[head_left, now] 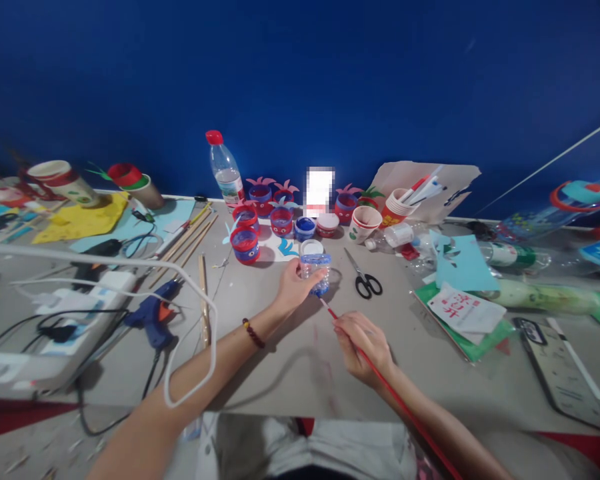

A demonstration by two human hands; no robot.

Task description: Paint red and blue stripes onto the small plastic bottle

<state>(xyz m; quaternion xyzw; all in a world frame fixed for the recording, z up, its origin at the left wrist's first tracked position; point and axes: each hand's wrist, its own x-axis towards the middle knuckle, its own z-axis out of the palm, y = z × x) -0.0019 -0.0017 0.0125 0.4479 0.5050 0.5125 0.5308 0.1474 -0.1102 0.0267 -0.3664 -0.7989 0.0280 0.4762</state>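
Observation:
My left hand (295, 288) is closed around a short, clear piece of cut plastic bottle (316, 269) with blue paint along its upper and lower edges. A long red paintbrush (405, 405) is gripped in my right hand (364, 348), its tip close to the bottom edge of the bottle piece. Whether the bristles touch it I cannot tell. Just behind stand an open jar of blue paint (305, 229) and a white lid (312, 249). Several red and blue painted cups with eyes, such as the nearest cup (245, 247), are grouped to the left and behind.
Black-handled scissors (369, 286) lie right of the bottle piece. A red-capped bottle (226, 170) stands at the back. Leftward are a blue glue gun (159, 313), a power strip (87, 333) and a white cable (214, 333) looping over my left forearm. A phone (555, 370) lies far right.

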